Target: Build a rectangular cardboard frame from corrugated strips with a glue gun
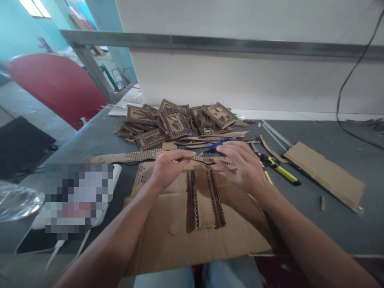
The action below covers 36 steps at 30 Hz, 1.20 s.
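Observation:
My left hand [168,167] is closed, thumb and forefinger pinching one end of a narrow corrugated cardboard strip [204,159]. The strip runs right toward my right hand [244,166], which is slightly blurred with thumb and fingers apart. Just past its fingertips lies a blue object [220,145], partly hidden, its kind unclear. Beneath both hands is a large brown cardboard sheet [168,248]. Two ridged strips stand on it, a left one [193,200] and a right one [216,200], roughly parallel, flanking a paler cardboard piece [205,200].
Several framed cardboard pieces [175,122] are piled at the back. Right of my hand lie a yellow-and-black cutter [282,171] and a cardboard panel [325,174]. At left are a white device with a blurred-out screen [115,176] and a cable, and a clear plastic container [19,202].

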Tool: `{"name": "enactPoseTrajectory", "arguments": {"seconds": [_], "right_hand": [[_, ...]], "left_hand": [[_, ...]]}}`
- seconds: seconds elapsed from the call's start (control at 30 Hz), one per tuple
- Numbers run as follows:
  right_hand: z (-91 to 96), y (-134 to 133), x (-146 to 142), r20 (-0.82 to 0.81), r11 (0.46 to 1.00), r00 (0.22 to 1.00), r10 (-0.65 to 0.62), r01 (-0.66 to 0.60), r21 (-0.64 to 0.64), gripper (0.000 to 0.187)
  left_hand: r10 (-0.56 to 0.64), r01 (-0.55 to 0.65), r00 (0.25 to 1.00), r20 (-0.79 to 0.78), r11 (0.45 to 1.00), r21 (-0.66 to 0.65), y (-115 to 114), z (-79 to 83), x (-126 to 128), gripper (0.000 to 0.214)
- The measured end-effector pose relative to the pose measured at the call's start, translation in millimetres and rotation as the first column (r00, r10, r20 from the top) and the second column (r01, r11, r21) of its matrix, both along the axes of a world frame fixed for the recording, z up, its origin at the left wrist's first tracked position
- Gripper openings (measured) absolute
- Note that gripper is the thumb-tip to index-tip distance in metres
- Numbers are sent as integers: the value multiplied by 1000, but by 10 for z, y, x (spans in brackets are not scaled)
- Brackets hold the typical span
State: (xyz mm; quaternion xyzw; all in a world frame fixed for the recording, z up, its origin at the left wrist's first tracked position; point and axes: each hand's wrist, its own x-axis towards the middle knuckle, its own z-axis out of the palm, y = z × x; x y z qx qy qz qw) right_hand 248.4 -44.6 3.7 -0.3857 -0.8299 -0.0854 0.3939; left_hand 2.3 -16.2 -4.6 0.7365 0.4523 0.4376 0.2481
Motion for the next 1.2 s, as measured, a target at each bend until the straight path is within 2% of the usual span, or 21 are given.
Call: {"name": "enactPoseTrajectory", "arguments": {"seconds": [0.13,0.23,0.4,0.5,0.6,0.83,1.0,1.2], "right_hand": [[-132,-1,-117,99,990,993,70,-57,-130,27],[-212,34,-72,174,976,978,114,-78,-203,31],[-140,48,41,300,992,952,58,-22,-122,41],[-88,47,62,317,987,940,125,-84,-140,41],[-89,58,62,297,973,936,189,-137,-186,37],[-100,80,81,287,971,937,199,-150,-184,35],[-88,77,73,296,958,919,260,-207,-199,31],[-66,69,62,335,955,903,268,-204,-215,27]], "left_hand": [[-49,49,999,12,999,16,0,-28,8,15],[-109,108,994,-19,993,-40,5,-40,10,16],[-104,75,979,-178,984,-159,30,1,-2,31],[-126,83,967,-221,977,-197,52,36,-19,28],[-199,130,946,-257,957,-260,62,43,-31,27],[-332,241,920,-209,898,-367,53,32,-24,28],[-352,239,915,-199,868,-436,45,45,-30,31],[-425,351,883,-198,879,-322,39,35,-33,24]]}}
